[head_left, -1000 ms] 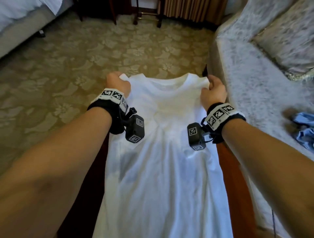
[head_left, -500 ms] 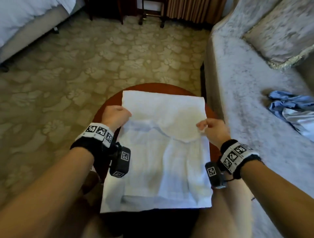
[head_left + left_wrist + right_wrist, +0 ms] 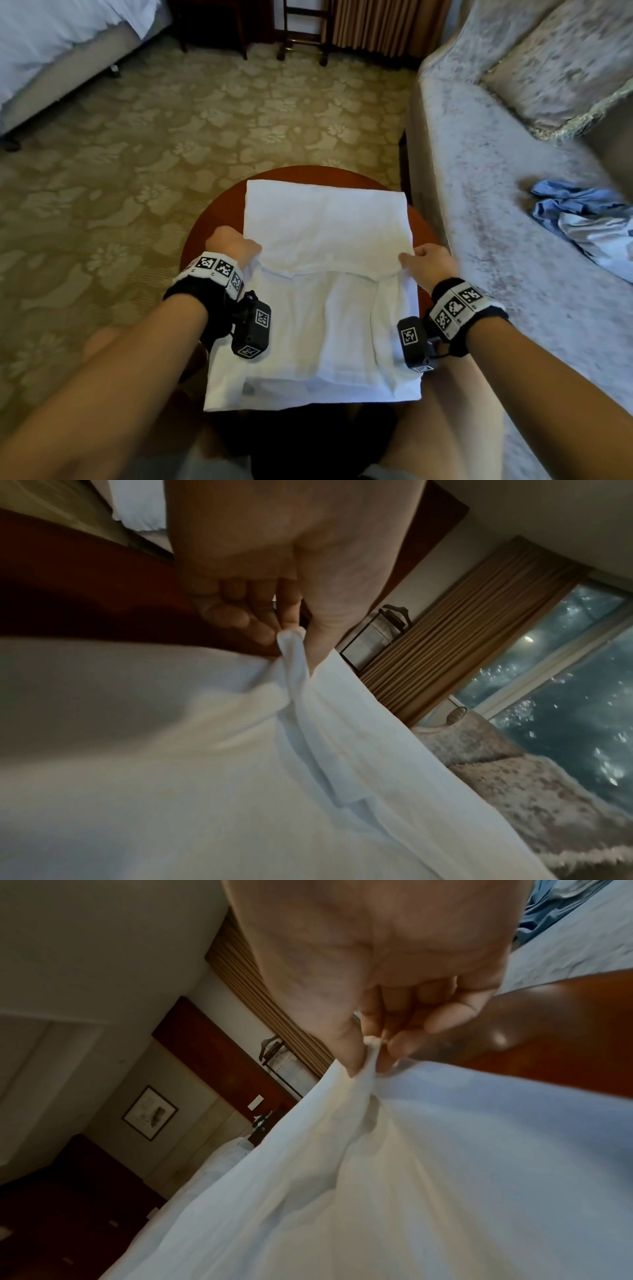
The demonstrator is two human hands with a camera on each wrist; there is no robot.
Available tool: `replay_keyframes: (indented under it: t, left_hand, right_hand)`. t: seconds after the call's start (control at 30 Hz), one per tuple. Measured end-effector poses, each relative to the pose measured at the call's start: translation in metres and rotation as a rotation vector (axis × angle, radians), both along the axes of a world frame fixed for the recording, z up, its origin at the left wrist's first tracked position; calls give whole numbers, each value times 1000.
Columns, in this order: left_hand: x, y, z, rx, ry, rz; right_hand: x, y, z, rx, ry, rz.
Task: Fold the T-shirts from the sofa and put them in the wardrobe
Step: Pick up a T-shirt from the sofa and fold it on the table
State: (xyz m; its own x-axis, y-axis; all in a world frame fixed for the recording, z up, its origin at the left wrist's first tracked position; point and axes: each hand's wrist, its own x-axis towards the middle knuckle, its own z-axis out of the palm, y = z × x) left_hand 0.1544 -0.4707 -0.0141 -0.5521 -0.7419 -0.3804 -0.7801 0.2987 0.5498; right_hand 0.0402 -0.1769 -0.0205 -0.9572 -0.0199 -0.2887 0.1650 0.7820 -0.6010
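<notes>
A second ago we held the white T-shirt (image 3: 325, 274) stretched out; now its top half is folded toward us over the lower half on the round counter (image 3: 212, 219) at centre frame; one fold made, we judge; left hand (image 3: 233, 245) and right hand (image 3: 428, 262) each pinch a corner; one white shirt here, one blue heap (image 3: 579, 212) on the sofa (image 3: 496, 205) at right.
</notes>
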Motion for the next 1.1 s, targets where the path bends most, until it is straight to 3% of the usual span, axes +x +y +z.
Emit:
replay_keyframes:
  t: [0.1, 0.2, 0.33, 0.4, 0.57, 0.7, 0.87, 0.97, 1.1]
  left_hand:
    - [9, -9, 0, -8, 6, -33]
    - [25, -10, -3, 96, 37, 13]
    - [54, 3, -9, 318, 179, 186]
    - [71, 12, -11, 364, 218, 257]
    - [118, 29, -24, 405, 287, 390]
    - [146, 30, -38, 401, 243, 422]
    - [172, 42, -66, 572, 270, 379]
    - [178, 57, -67, 490, 288, 326]
    - [179, 68, -63, 163, 289, 244]
  right_hand:
    - [4, 8, 1, -18, -17, -10]
    - [15, 15, 3, -63, -64, -43]
    - [46, 27, 3, -409, -279, -351]
    - [65, 31, 1, -479, -321, -410]
    - [111, 42, -9, -493, -261, -467]
    - [134, 69, -34, -439, -154, -436]
    - [167, 65, -42, -512, -255, -420]
    - [177, 57, -43, -561, -277, -393]
    - [188, 52, -43, -587, -136, -411]
